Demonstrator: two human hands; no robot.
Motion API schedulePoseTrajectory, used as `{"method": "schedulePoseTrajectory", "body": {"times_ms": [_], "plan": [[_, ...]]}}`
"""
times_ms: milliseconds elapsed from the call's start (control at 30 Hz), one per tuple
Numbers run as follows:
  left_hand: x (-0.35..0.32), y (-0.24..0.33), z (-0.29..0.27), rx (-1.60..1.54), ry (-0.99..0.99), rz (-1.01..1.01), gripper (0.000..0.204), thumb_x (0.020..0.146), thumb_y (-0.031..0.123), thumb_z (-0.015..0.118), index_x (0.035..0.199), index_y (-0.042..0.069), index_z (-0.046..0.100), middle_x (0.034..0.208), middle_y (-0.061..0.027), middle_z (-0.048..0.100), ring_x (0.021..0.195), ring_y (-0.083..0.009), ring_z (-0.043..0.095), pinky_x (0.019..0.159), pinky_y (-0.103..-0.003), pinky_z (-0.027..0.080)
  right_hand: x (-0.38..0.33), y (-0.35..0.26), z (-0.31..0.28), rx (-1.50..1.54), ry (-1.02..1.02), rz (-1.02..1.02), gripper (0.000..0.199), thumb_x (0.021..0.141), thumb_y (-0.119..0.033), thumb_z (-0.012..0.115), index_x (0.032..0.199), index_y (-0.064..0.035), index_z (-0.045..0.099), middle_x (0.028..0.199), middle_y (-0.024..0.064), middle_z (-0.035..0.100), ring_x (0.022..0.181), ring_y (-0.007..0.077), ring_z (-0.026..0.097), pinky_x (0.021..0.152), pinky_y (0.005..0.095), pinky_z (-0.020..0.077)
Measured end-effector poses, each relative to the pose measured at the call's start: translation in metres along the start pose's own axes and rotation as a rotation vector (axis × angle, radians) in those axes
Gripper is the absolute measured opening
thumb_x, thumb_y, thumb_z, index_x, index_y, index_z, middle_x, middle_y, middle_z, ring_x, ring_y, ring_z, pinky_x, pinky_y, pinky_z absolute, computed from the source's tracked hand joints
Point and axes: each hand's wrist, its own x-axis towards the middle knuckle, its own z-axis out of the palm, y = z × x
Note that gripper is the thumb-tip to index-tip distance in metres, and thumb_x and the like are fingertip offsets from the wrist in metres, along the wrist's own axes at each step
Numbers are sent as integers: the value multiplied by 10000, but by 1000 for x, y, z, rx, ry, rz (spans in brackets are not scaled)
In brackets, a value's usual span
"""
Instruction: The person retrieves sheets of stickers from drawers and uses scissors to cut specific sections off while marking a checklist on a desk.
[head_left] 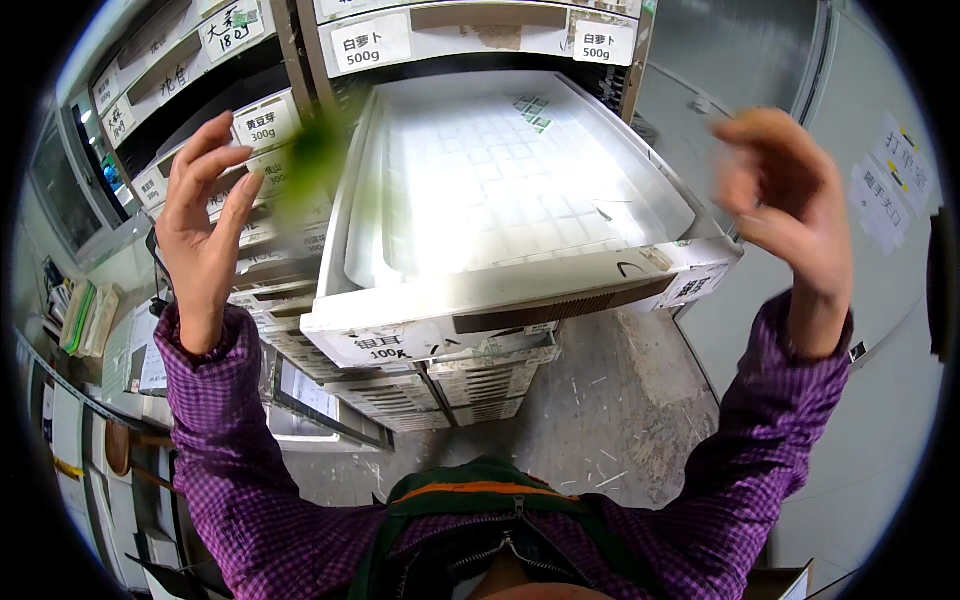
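My left hand [208,205] is raised at the left of a pulled-out white drawer [420,285], its fingers apart with nothing in them. A smeared green thing [315,165] hangs in the air between that hand and the drawer's left wall, and its kind cannot be made out. Beyond the drawer's right side, my right hand [790,190] is raised too, partly blurred. Its fingers curl loosely, with a gap to the thumb, and I see nothing held. Inside the drawer lies a pale sheet marked in a grid, and a small green-and-white patch [532,113] shows near the back.
Labelled drawers [480,35] rise above and behind the open one, and a second drawer rack [180,75] stands at the left. A pale wall [890,300] with paper notices borders the right. Scraps litter the grey floor [590,430]. At far left is a desk with folders [85,320].
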Motion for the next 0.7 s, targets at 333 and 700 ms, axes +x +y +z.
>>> {"method": "schedulePoseTrajectory", "body": {"times_ms": [333,700], "plan": [[18,5,22,28,-118,87,198,864,138,693,1056,91,694,1332,-141,543,1247,-268,507,1042,-428,418,93,60,32,-492,-691,-66,815,663,-341,784,1352,-47,462,1152,198,600,1028,319,581,893,384,473],[22,6,21,-171,-253,50,355,800,169,728,1111,14,657,1307,-161,549,1200,-247,538,1025,-398,417,81,58,22,-198,-483,-71,220,790,-97,673,980,15,667,783,53,658,714,122,590,680,277,490]]}}
